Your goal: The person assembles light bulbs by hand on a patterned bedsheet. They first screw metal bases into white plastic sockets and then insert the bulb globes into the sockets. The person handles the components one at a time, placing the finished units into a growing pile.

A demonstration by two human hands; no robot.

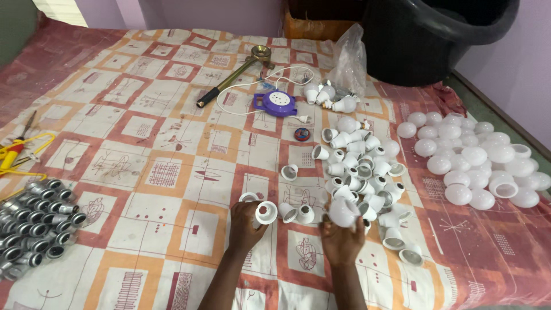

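Note:
My left hand (245,225) grips a white plastic bulb housing (266,212), its open round end facing up. My right hand (341,236) holds another white bulb housing (343,212) just above the cloth. Two more housings (296,213) lie between my hands. A heap of several white housings (361,172) spreads out beyond my right hand. Both forearms come in from the bottom edge.
White dome covers (479,163) are piled at the right. Silver metal bulb caps (34,224) lie at the left edge, with yellow-handled pliers (14,155) above them. A purple extension reel (276,103), a brass-headed tool (232,77), a plastic bag (348,60) and a black tub (436,34) sit farther back.

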